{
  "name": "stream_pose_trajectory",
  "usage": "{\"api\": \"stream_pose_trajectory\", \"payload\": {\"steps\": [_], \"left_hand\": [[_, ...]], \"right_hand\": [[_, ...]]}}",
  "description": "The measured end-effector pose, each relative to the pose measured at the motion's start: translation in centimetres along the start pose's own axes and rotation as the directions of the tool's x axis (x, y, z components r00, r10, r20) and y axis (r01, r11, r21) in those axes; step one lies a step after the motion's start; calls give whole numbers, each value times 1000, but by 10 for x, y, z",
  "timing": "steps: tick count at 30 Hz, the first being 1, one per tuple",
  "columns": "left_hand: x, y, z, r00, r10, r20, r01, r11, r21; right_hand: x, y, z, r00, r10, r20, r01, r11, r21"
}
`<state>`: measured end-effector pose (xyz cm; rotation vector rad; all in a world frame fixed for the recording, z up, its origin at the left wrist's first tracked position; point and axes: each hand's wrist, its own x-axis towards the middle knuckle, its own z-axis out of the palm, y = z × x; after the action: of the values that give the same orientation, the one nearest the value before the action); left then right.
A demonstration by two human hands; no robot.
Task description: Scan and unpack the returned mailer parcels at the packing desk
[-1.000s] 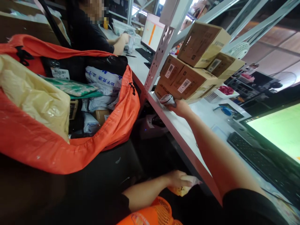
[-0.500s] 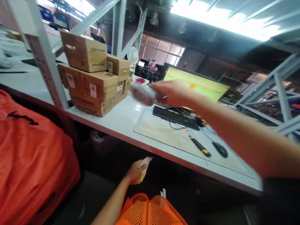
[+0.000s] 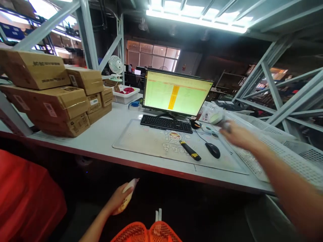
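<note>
Now, left hand (image 3: 117, 199) grips packet (image 3: 128, 199) below worktop (image 3: 104, 134) edge, long axis slanting up-right; right hand (image 3: 237, 135), well apart, clasps blurred, probable scanner (image 3: 216, 117).

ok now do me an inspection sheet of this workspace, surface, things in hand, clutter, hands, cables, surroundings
Surface: white table with a pale printed mat
Things in hand: pale yellow packet; grey device, too blurred to identify
Clutter: mouse and black-and-yellow tool on the mat; stacked cartons toward the left
Hands: left hand grips the packet; right hand, blurred, holds the device
Cables: thin dark cable at the mouse
Surroundings: lit monitor, keyboard before it; white fan; red fabric lower left
</note>
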<state>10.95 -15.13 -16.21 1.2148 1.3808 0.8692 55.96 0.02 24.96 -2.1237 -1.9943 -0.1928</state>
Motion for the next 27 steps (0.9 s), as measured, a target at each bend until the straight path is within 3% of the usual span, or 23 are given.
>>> {"api": "stream_pose_trajectory", "payload": {"steps": [2, 5, 8, 11, 15, 18, 20, 23, 27], "left_hand": [[1, -4, -3, 998, -37, -54, 36, 999, -16], [3, -7, -6, 992, -74, -104, 73, 997, -15], [6, -7, -5, 991, -87, -102, 86, 996, -11], [10, -6, 0, 990, -112, -85, 113, 994, 7], [17, -11, 2, 990, -123, -65, 124, 992, 23], [21, -13, 0, 987, -149, -66, 152, 988, 37], [21, -10, 0, 985, -157, -71, 162, 985, 64], [17, 0, 0, 986, -148, -72, 154, 984, 84], [12, 9, 2, 985, -152, -78, 157, 985, 66]], "right_hand": [[-8, 3, 48, 984, 114, 134, -106, 992, -65], [-8, -14, 114, 960, 133, 247, -115, 990, -85], [-5, -31, 149, 948, 175, 265, -154, 983, -95], [-7, -38, 158, 940, 208, 269, -173, 974, -147], [1, -36, 143, 937, 183, 298, -119, 968, -220], [29, -41, 128, 968, 158, 193, -118, 972, -203], [56, -51, 126, 990, 70, 126, -52, 988, -143], [94, -73, 138, 968, -89, 234, 103, 993, -48], [115, -101, 165, 942, -126, 311, 137, 991, -14]]}}
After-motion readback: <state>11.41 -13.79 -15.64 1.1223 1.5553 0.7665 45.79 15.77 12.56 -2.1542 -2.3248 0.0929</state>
